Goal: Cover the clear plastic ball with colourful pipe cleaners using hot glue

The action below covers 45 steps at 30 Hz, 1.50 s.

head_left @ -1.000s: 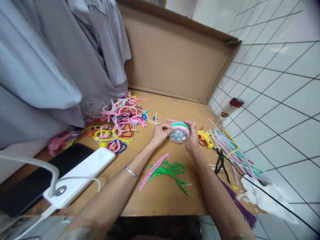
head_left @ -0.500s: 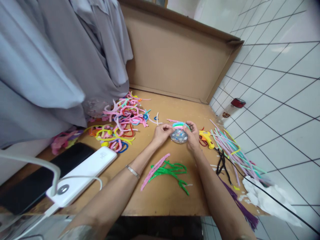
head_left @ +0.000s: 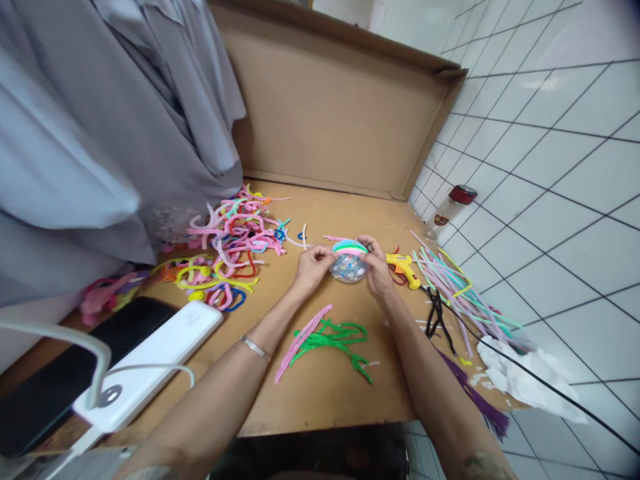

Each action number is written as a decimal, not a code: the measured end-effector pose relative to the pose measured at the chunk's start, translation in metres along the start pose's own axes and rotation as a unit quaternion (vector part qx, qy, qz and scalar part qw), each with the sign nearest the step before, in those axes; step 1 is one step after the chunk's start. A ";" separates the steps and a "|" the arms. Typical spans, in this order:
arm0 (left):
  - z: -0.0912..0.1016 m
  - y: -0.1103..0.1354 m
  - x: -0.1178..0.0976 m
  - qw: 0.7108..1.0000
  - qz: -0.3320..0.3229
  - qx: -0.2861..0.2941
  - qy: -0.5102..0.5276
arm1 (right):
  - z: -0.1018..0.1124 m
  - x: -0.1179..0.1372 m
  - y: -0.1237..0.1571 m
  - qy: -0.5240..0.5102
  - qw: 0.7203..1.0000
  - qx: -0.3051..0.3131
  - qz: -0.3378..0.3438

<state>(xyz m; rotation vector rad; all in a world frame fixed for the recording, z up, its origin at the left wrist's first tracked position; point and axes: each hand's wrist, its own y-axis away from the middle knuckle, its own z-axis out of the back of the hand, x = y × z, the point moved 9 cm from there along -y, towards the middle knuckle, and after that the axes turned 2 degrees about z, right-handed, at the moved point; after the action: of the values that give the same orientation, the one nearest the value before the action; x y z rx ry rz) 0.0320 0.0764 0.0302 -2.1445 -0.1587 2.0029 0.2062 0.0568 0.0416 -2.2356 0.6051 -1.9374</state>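
Observation:
Between my hands, above the table, is a clear round ball [head_left: 349,269] with glittery bits inside. Its upper part is wrapped in bands of blue, green and pink pipe cleaner [head_left: 350,249]. My right hand [head_left: 377,267] grips the ball from the right, thumb in front and fingers behind. At the left edge, my left hand [head_left: 315,268] pinches with thumb and forefinger at the pink band's end. Closer to me lie green pipe cleaners [head_left: 335,340] and a pink pipe cleaner [head_left: 303,343].
A yellow glue gun [head_left: 403,269] lies right of the ball, near straight pastel pipe cleaners [head_left: 450,293]. Tangled pipe cleaners [head_left: 240,233] heap at the left. A white power bank [head_left: 160,360] sits front left. A red-lidded jar [head_left: 453,207] stands by the tiled wall.
The ball has tilted so that more of its clear side and of the coloured bands shows. Both hands keep their places on it. The whole view has shifted slightly.

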 end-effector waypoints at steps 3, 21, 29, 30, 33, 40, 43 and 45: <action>-0.001 0.000 0.002 1.000 0.007 0.002 0.004 | 0.000 -0.001 0.000 0.007 1.000 -0.002 0.002; -0.005 -0.003 0.006 0.999 -0.007 0.008 0.042 | 0.006 -0.005 0.000 -0.018 0.999 -0.042 0.021; -0.005 -0.001 0.004 0.999 -0.021 -0.006 0.050 | 0.006 -0.004 0.002 0.033 0.999 -0.023 0.020; -0.006 0.000 0.004 0.998 -0.022 -0.005 0.051 | 0.005 -0.004 0.002 0.037 0.999 -0.025 0.020; -0.004 -0.001 -0.001 0.998 -0.027 -0.005 0.050 | 0.003 -0.003 0.004 0.030 0.999 -0.036 0.021; 0.005 -0.007 -0.022 0.997 -0.080 -0.001 -0.010 | -0.009 -0.014 0.008 -0.060 0.997 -0.042 0.007; 0.004 -0.006 -0.024 0.996 -0.088 0.007 -0.033 | -0.010 -0.016 0.006 -0.043 0.999 -0.027 0.003; 0.000 -0.004 -0.024 0.995 -0.092 0.016 -0.039 | -0.008 -0.013 0.005 0.005 1.000 -0.017 0.020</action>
<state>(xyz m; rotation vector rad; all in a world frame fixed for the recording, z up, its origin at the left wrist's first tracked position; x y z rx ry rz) 0.0304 0.0749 0.0545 -1.9559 -0.3203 1.9698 0.1957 0.0582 0.0295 -2.2182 0.6828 -1.9347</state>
